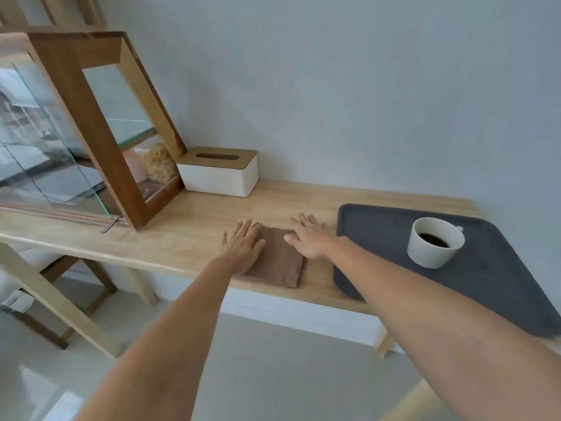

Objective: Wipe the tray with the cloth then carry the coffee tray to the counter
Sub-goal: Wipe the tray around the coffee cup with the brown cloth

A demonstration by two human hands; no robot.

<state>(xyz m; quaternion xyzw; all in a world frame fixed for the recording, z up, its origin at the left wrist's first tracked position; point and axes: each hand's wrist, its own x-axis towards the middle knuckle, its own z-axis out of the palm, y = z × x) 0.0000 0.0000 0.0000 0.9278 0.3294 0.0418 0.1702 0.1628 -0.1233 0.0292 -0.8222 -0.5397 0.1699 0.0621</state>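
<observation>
A folded brown cloth [279,259] lies flat on the light wooden table [194,220], just left of a dark grey tray [379,226]. A white cup of black coffee [434,243] stands on the tray. My left hand [243,244] rests palm down on the cloth's left edge, fingers spread. My right hand [309,238] hovers flat over the cloth's upper right corner, beside the tray's left rim. Neither hand grips anything.
A white tissue box with a wooden lid [220,171] stands against the wall behind the cloth. A wood-and-glass display case [91,132] fills the table's left side, with jars inside. The table's front edge runs close to my forearms; a chair [45,299] sits below left.
</observation>
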